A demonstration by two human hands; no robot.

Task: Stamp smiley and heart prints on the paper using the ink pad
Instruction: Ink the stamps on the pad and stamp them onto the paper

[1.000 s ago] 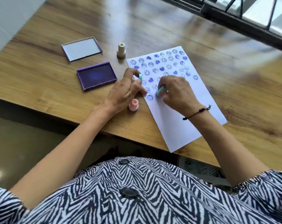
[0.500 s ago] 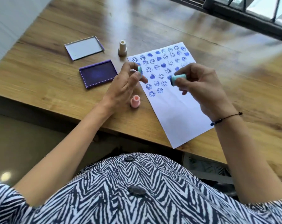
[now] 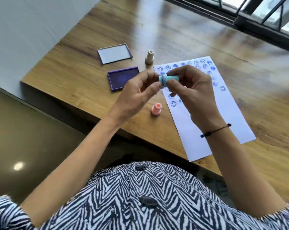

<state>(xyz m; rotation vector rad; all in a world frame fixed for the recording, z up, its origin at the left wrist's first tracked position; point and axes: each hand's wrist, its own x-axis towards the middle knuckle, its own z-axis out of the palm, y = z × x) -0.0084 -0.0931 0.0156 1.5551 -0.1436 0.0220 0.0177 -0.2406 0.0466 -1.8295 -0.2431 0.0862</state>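
- Both hands, left [image 3: 137, 93] and right [image 3: 195, 90], pinch small turquoise plastic stamps [image 3: 167, 79] pressed end to end, raised above the white printed paper sheet [image 3: 223, 130].
- A slipping inked face could smear the fingers [image 3: 172, 83] or drop a blot onto the prints.
- The open purple ink pad [image 3: 123, 78] lies left of the paper; the pink stamp [image 3: 156, 109] stands near the surface's [image 3: 84, 83] front edge, easily toppled.

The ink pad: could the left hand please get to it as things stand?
Probably yes. The ink pad lies open just beyond the left hand, nothing between, though its fingers hold the teal stamp.
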